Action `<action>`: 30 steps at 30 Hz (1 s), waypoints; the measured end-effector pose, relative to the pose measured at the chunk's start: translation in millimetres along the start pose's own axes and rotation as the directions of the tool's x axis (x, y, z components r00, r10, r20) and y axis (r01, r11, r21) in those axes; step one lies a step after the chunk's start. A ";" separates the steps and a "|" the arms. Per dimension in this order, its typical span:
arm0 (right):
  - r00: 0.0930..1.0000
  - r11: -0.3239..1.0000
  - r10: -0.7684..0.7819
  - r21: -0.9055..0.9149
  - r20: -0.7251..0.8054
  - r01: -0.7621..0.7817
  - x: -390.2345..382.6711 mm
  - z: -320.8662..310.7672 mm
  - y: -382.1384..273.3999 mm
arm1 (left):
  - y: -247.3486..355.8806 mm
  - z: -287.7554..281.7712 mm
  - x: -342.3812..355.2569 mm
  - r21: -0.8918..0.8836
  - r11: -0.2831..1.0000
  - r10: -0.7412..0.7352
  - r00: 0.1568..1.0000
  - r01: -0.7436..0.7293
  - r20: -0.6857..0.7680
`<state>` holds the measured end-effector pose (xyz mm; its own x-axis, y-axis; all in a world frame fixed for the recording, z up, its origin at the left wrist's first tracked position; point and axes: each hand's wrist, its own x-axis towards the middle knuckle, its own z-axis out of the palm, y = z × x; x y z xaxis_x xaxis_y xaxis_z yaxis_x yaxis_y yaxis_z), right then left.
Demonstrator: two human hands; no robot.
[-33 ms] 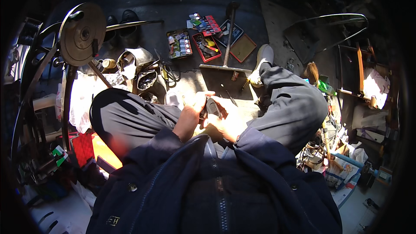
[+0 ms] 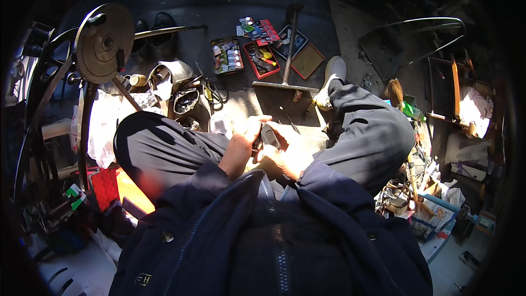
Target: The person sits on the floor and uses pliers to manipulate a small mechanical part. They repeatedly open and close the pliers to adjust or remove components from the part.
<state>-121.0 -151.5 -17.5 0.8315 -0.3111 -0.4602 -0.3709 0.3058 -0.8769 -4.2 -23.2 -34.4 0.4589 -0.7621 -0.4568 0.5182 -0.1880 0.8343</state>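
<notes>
My two hands meet above my lap in bright sunlight. My right hand (image 2: pixel 289 151) is closed round a small dark oblong case (image 2: pixel 269 136) with a rounded end, its thumb pressed along the near side. Close against it, my left hand (image 2: pixel 241 141) has its fingers curled in. Another dark edge shows between the two hands, but I cannot make out what my left fingers hold. Glare washes out much of both hands. Beyond them a metal stand (image 2: pixel 286 84) with a flat crossbar rises from the floor.
A red tray (image 2: pixel 278 71) of hand tools lies ahead, beside a box of small round packs (image 2: pixel 227 56) and a brown-bottomed tray (image 2: pixel 308 61). A large metal wheel (image 2: pixel 104 43) on a machine stands at left. Clutter and a short broom (image 2: pixel 394 89) are at right.
</notes>
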 end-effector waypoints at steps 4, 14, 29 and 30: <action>0.995 0.989 -0.071 -0.123 0.063 0.079 0.5 -7.9 -4.0 | -10.1 -9.7 4.2 0.428 0.898 0.098 0.995 -0.100 0.027; 0.983 0.941 0.184 0.286 0.025 -0.183 2.2 -8.1 -12.0 | -24.7 -13.3 6.5 0.479 0.861 0.175 0.984 -0.171 0.038; 0.986 0.971 0.151 0.178 0.067 -0.161 3.3 -25.6 -10.1 | 15.5 0.2 -4.2 -0.159 0.980 -0.120 0.992 0.122 0.025; 0.992 0.984 0.122 0.126 0.018 -0.123 4.1 -25.8 -9.2 | 15.5 0.5 -4.5 -0.160 0.978 -0.135 0.991 0.136 0.018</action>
<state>-124.8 -178.9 -14.9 0.7872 -0.2556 -0.5613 -0.4156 0.4525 -0.7890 1.4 -23.0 -19.3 0.3716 -0.7407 -0.5598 0.6844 -0.1889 0.7042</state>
